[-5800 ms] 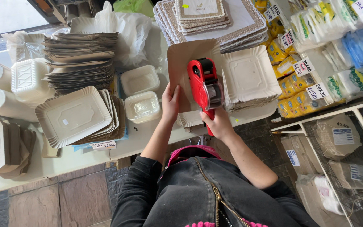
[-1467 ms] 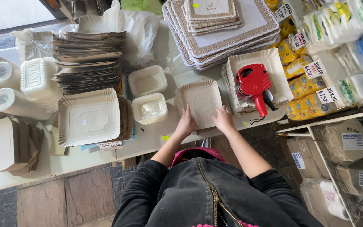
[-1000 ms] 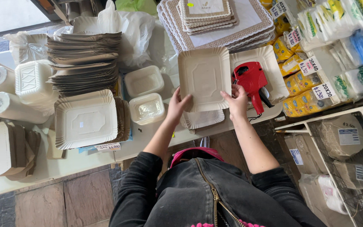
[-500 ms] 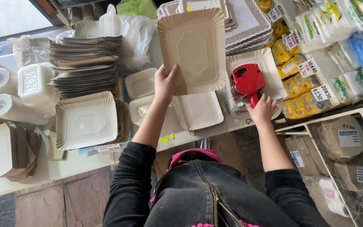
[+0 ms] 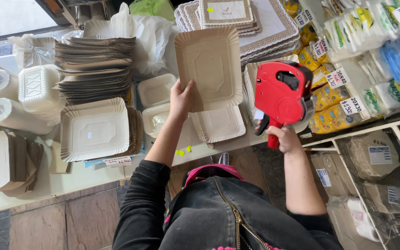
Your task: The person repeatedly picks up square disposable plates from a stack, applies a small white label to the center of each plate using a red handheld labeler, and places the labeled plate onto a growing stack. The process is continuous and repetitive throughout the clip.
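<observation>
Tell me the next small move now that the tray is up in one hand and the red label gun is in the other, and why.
Probably bring the red label gun across to the brown paper tray. The left hand holds the tray raised and facing up, while the right hand grips the gun beside it, apart.

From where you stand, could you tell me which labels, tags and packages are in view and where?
Price tags: small white cards with handwriting, on the shelf at right.
Snack packets: yellow bags, under those tags.
Shelf label: white strip, at the table's front edge.
Stickers: tiny yellow dots, on the table by the left hand.
</observation>
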